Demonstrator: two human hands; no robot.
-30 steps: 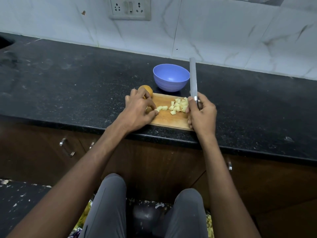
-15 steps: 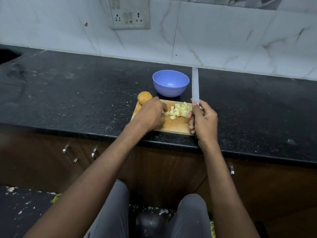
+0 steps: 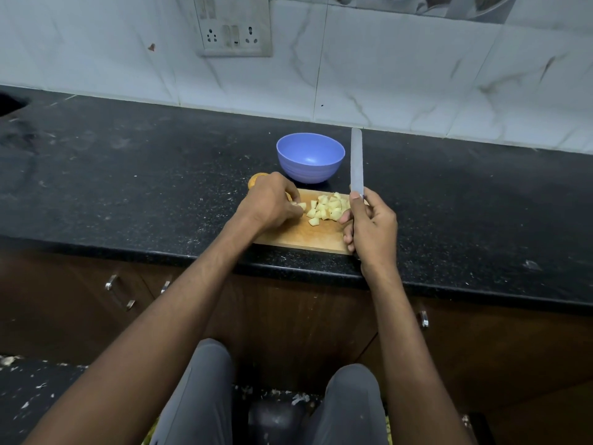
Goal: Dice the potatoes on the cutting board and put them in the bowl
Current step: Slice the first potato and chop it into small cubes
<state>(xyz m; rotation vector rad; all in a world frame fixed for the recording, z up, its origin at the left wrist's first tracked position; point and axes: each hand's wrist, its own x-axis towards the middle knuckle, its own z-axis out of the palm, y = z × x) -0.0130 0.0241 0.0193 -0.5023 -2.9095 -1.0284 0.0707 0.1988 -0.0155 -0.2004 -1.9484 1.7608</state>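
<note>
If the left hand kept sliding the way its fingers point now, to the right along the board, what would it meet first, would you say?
Probably the pile of diced potato: the left hand already touches a stray cube at its fingertips, and the heap lies just beyond on the cutting board, before the right hand holding the knife.

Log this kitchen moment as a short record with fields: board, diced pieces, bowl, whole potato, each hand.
board: wooden cutting board at the counter's front edge
diced pieces: potato cubes piled on the board
bowl: blue bowl behind the board, looks empty
whole potato: unpeeled potato at the board's far left corner, mostly hidden
left hand: fingertips pinch a cube
right hand: grips knife, blade pointing away
</note>
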